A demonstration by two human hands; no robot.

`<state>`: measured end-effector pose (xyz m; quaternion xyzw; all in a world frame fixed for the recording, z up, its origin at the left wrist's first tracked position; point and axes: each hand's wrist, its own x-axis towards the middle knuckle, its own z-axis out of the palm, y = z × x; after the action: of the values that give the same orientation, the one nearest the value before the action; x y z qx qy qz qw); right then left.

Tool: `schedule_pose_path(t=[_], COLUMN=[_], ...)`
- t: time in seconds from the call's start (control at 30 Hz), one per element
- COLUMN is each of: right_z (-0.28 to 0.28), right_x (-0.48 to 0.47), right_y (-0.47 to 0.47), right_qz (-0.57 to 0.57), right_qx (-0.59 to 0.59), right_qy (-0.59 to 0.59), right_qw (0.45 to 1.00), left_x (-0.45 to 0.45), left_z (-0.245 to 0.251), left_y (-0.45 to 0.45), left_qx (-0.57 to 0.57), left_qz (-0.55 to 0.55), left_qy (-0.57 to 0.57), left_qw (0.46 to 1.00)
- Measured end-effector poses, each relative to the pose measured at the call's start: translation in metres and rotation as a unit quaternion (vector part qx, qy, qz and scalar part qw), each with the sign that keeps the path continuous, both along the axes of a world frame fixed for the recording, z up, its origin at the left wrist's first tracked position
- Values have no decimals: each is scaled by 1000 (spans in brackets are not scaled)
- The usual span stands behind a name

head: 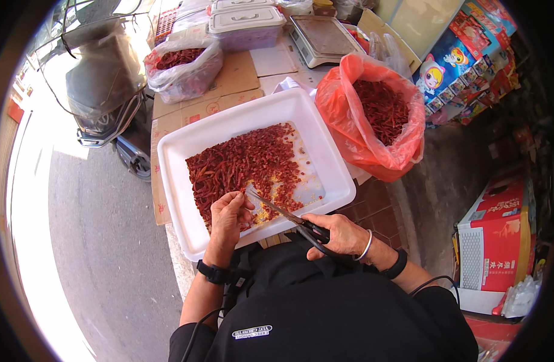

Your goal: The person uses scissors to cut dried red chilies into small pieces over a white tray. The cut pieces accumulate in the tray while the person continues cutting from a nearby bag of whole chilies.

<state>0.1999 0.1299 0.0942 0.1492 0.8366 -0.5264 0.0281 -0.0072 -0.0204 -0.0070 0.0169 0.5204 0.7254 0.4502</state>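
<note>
A white plastic tray [345, 192] lies before me, with whole dried red chillies [215, 169] on its left side. Cut chilli pieces [277, 140] and pale yellow seeds [264, 215] are spread over the middle and right. Above the tray's near part, my left hand [229, 215] pinches a dried red chilli between thumb and forefinger; the fingers hide most of it. My right hand [338, 235] grips the black handles of a pair of scissors [283, 212]. The blade tips point left, close to my left fingertips.
Behind the tray stand a clear bag of dried chillies [184, 72], a lidded plastic box [246, 29] and a weighing scale [324, 38]. A red plastic bag of chillies [367, 117] is at the right. A parked scooter [109, 95] stands left; a red carton [496, 231] sits far right.
</note>
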Motion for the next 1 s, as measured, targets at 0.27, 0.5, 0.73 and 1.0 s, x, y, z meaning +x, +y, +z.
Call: schedule_pose_path(t=[0.27,0.5,0.73,1.0], right_z=[-8,-7,-5,-2], right_x=[-5,-12,-13,-15], right_y=[-3,-6,-6,-4], right_qz=[34,47,54,77], right_qx=[91,88,76,117], right_qy=[-30,-17,-29,-27], right_qw=[995,995,995,990], left_x=[-4,-2,-2,-2], left_z=[-6,3,9,9], left_y=[-12,-19,-19,-18], left_qx=[36,22,39,42], left_qz=[45,3,-34,-46], left_qy=[-24,-8,-21,-27], left_qw=[998,1000,998,998])
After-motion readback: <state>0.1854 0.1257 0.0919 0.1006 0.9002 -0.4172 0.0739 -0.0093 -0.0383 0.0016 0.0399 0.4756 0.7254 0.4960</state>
